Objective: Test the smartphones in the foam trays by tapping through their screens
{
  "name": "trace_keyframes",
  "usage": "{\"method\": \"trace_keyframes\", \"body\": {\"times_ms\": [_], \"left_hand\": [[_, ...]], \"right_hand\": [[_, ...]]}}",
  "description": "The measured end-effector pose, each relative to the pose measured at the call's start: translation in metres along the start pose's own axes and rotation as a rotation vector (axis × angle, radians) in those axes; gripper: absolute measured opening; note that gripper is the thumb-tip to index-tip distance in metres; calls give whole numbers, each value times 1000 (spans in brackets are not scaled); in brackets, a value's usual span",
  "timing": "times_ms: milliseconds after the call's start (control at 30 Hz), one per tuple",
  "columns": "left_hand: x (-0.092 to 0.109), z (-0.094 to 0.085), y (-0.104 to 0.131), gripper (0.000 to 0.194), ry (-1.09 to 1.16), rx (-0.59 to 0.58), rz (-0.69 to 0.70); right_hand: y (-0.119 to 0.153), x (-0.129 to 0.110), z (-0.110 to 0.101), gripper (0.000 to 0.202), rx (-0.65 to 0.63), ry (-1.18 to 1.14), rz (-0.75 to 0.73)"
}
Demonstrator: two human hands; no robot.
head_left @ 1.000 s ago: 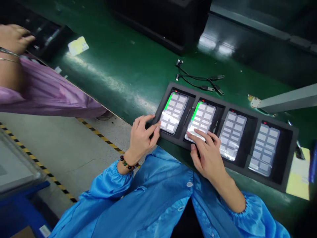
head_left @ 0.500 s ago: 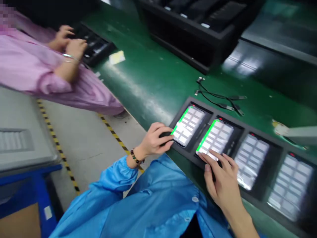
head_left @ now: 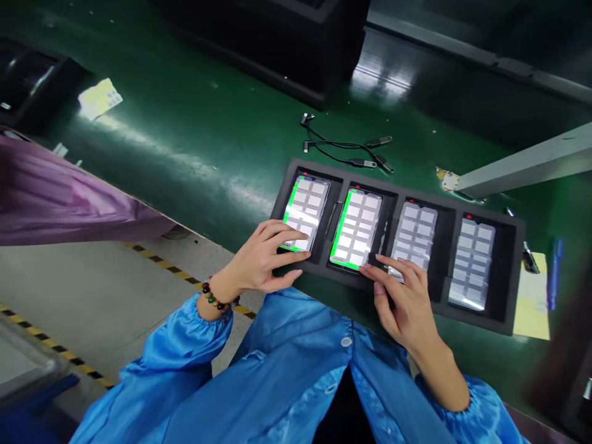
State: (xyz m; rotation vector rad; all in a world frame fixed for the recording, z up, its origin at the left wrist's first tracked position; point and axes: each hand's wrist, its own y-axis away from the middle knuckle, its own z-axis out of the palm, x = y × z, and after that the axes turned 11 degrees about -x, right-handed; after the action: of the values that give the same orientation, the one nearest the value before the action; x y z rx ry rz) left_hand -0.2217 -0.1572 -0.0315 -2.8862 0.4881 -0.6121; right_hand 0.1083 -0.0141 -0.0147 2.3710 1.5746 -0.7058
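A black foam tray (head_left: 507, 277) holds several phones with lit screens of grey and white blocks. Green bands run along the left and bottom edges of the leftmost phone (head_left: 309, 206) and the second phone (head_left: 358, 225). My left hand (head_left: 259, 259), fingers apart, has its fingertips on the lower part of the leftmost phone. With fingers spread, my right hand (head_left: 404, 296) touches the lower right corner of the second phone; other fingertips lie over the bottom of the third phone (head_left: 416, 231). The fourth phone (head_left: 472, 259) lies untouched at the right.
Black cables (head_left: 346, 145) lie behind the tray on the green table (head_left: 185, 111). A large black box (head_left: 277, 43) stands at the back. At right are a grey metal arm (head_left: 522, 160), yellow paper (head_left: 531, 308) and a blue pen (head_left: 554, 271). A person's pink garment (head_left: 78, 197) shows at left.
The view has swung right, and the other person's hands have left it. My left hand has come off the tray's left edge onto the leftmost phone. My right fingertips have moved to the second phone's right corner.
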Motion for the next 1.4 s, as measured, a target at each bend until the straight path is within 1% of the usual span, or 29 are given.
{"method": "trace_keyframes", "body": {"times_ms": [100, 200, 233, 333, 400, 467, 567, 633, 700, 767, 867, 933, 1067, 1167, 1300, 1400], "left_hand": [[-7, -6, 14, 25, -46, 46, -71], [-11, -13, 29, 19, -153, 43, -202], [-11, -15, 32, 18, -192, 40, -221], [-10, -17, 34, 20, -265, 66, -164], [-8, -16, 31, 21, -237, 87, -115], [-6, -14, 25, 23, -155, 82, -90], [-3, -11, 12, 26, -28, 40, -49], [-2, -9, 4, 26, 22, -9, -13], [-2, -8, -2, 27, 50, -37, 14], [-3, -8, -4, 27, 60, -38, 12], [-4, -8, -1, 29, 64, -32, -16], [-3, -8, 1, 29, 67, -31, -22], [-3, -6, -1, 29, 81, -42, 2], [-7, -5, -5, 32, 90, -84, -7], [-16, -5, -11, 43, 84, -145, -71], [-23, -8, -17, 47, 107, -184, -124]], "right_hand": [[-13, -8, 5, 44, -42, -24, -38], [-32, -19, 11, 47, -103, -42, -121], [-38, -22, 12, 48, -115, -44, -143], [-44, -22, 11, 47, -127, -46, -148], [-37, -15, 7, 46, -115, -47, -121], [-22, -3, 0, 45, -83, -48, -93], [-1, 12, -8, 43, -44, -46, -65], [5, 15, -10, 42, -37, -45, -55], [2, 12, -9, 42, -37, -48, -58], [-7, 5, -7, 45, -57, -59, -77], [-19, -1, -3, 49, -93, -75, -122], [-20, 2, -3, 47, -77, -74, -121], [-11, 15, -8, 40, -17, -44, -51], [-9, 20, -10, 39, -37, -35, 6], [-17, 18, -13, 41, -68, -10, 75], [-26, 19, -17, 41, -90, 15, 110]]}}
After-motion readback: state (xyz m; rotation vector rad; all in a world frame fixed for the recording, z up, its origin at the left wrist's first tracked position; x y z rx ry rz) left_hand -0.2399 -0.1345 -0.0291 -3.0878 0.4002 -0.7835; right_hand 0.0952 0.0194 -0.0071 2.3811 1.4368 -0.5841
